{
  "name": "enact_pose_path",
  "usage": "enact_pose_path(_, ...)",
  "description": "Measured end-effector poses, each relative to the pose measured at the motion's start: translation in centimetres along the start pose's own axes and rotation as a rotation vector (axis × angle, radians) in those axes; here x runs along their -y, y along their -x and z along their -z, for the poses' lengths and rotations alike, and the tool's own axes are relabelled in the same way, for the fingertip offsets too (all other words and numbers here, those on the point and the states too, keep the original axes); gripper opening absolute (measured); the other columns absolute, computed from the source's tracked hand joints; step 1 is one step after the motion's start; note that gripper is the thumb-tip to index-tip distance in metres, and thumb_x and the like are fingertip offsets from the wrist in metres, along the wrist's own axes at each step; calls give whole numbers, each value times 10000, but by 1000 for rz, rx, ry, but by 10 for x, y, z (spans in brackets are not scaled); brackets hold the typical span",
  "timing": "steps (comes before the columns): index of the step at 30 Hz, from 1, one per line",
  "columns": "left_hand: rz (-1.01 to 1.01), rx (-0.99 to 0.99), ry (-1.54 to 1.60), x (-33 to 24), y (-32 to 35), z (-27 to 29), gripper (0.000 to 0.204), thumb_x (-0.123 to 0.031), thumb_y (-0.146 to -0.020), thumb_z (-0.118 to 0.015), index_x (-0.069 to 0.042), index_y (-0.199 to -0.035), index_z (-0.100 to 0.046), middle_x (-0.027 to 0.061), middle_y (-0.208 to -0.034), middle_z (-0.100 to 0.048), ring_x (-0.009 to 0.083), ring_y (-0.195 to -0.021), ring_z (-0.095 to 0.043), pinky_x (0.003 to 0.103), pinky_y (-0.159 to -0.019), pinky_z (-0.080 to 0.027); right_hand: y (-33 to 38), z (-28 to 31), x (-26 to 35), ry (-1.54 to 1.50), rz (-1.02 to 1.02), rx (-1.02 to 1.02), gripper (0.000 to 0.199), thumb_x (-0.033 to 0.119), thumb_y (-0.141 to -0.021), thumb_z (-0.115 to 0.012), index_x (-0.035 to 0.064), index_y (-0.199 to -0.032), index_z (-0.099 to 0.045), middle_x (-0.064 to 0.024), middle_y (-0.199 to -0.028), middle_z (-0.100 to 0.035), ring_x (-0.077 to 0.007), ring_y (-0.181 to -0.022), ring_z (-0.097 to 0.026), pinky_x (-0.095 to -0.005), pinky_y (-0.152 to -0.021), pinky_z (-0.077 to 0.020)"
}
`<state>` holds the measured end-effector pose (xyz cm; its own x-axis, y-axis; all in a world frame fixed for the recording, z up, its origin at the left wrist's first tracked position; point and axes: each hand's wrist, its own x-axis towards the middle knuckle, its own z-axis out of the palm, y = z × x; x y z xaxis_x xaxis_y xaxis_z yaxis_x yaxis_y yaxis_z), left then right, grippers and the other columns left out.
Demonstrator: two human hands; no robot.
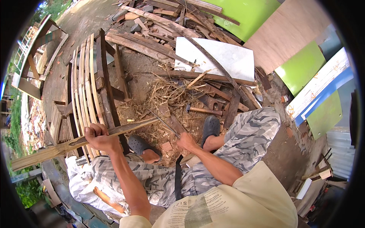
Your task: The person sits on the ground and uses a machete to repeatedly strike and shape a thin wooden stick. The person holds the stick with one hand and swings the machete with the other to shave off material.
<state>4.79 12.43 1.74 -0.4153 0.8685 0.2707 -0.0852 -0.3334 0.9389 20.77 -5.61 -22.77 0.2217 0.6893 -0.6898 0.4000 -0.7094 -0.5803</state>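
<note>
My left hand grips a long wooden stick that runs from the lower left up toward the middle of the view. My right hand is closed on the handle of a long thin blade. The blade's tip meets the far end of the stick, above a heap of wood shavings. I sit with knees in camouflage trousers, and dark clogs on both feet rest on the dirt among the shavings.
A rack of curved pale slats stands to the left. A hammer lies on the ground past my feet. Scrap planks, a white board and green and brown panels lie farther off.
</note>
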Motion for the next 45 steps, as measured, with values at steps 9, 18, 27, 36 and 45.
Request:
enact_pose_path(9,22,-43,10,12,-19,7,390,-273,-965,-310,-154,-609,-203,-12,-521,-196,101,-438,-195,272,-413,-142,0,-3,15,14,87,-38,366,252,-763,-671,-82,-913,-668,-291,-790,-657,-422,-736,-669,-472,-671,-538)
enact_pose_path(18,45,-40,0,5,-7,8,379,-268,-950,-320,-158,-609,-196,-9,-519,-196,109,-440,-193,279,-410,-143,16,7,8,-2,45,24,372,272,-765,-670,-56,-942,-679,-300,-777,-649,-448,-777,-657,-490,-737,-528)
enact_pose_path(27,11,10,-4,4,-4,-2,383,-284,-946,-336,-153,-614,-199,-12,-527,-196,103,-441,-192,275,-412,-149,15,0,35,-54,237,-84,360,247,-755,-683,-58,-945,-679,-326,-806,-645,-430,-801,-672,-473,-725,-543)
enact_pose_path(36,23,-42,2,7,-10,12,378,-280,-948,-328,-157,-615,-198,-7,-510,-198,99,-427,-193,264,-399,-134,33,5,52,-7,340,-132,325,222,-753,-656,-66,-904,-673,-315,-727,-635,-446,-737,-664,-484,-698,-535)
enact_pose_path(45,10,-100,-46,0,-7,0,390,-268,-956,-312,-163,-603,-184,-14,-510,-187,97,-420,-186,263,-397,-131,40,15,61,15,299,-40,313,217,-773,-663,-87,-845,-674,-314,-813,-655,-450,-805,-668,-486,-725,-534)
